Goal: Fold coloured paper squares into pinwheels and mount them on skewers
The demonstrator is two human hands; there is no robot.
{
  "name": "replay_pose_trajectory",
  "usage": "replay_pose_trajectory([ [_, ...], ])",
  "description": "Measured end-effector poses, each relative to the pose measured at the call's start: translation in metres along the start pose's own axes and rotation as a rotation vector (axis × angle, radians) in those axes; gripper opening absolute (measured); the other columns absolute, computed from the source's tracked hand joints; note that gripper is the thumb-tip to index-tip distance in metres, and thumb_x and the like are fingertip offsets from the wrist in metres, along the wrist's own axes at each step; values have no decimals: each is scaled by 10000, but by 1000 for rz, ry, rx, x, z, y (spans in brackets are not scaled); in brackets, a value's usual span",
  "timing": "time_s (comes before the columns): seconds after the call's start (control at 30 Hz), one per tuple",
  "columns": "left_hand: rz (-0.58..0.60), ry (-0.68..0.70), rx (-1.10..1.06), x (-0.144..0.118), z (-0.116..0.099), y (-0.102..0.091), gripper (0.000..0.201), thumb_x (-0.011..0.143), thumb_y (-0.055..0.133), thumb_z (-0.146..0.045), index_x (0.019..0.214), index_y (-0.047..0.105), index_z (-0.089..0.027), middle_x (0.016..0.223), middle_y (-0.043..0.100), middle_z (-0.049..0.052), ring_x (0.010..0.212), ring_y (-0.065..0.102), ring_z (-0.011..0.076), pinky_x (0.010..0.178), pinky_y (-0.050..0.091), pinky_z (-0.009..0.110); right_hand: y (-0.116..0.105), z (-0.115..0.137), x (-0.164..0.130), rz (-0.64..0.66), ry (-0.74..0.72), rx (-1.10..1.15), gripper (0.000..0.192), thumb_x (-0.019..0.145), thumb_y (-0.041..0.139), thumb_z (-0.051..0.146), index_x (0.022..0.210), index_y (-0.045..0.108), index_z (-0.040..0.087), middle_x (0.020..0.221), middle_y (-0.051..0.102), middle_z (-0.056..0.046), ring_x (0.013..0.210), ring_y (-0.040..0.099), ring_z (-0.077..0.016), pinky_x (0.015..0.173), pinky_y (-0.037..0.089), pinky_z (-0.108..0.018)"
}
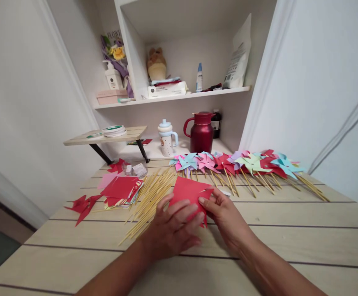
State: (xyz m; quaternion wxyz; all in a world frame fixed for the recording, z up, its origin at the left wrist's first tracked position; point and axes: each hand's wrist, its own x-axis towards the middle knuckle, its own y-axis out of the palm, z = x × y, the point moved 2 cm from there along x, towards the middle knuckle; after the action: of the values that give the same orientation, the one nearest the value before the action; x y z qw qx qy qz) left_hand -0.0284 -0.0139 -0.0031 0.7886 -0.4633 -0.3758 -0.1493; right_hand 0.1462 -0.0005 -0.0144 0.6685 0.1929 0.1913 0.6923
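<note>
Both hands, left hand [174, 228] and right hand [222, 211], pinch the red paper square [189, 193] between them, just above the bench [289, 242], sticks [149, 199] lying leftward.

A red jug [201, 132] stands behind the row of pinwheels [234, 162]; a lidded cup [167, 137] just left of it; a soft toy [156, 63] on the shelf [179, 97].

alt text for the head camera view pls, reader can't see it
Two bare hands, left hand and right hand, hold a cut red paper square over a wooden table. Beside them lie bamboo sticks and a stack of paper squares, with a row of finished pinwheels behind.
</note>
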Motion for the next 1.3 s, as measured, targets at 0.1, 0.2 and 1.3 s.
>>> replay_pose_trajectory([
  [0.1,-112,-339,-176,-10,10,4,476,978,426,-426,1398,433,-202,1278,588,160,1283,483,273,1108,338,492,-2,7,1,-63,-85,-75,382,695,831,343,1002,624,248,809,736,0,733,677,-185,719,529,-313],
  [0.2,-201,-740,-411,-19,20,15,442,986,412,-403,1394,398,-231,1331,528,155,1224,528,259,1025,434,445,-5,10,2,-79,-123,-138,404,731,803,368,1070,611,258,877,743,-20,770,692,-199,747,545,-341],
  [1.3,-73,-1243,-1243,-14,30,27,388,904,547,-475,665,584,-171,595,578,-12,608,535,131,653,428,252,-14,10,2,-121,-228,-360,349,768,776,340,1068,612,264,806,687,7,719,657,-166,633,547,-278],
])
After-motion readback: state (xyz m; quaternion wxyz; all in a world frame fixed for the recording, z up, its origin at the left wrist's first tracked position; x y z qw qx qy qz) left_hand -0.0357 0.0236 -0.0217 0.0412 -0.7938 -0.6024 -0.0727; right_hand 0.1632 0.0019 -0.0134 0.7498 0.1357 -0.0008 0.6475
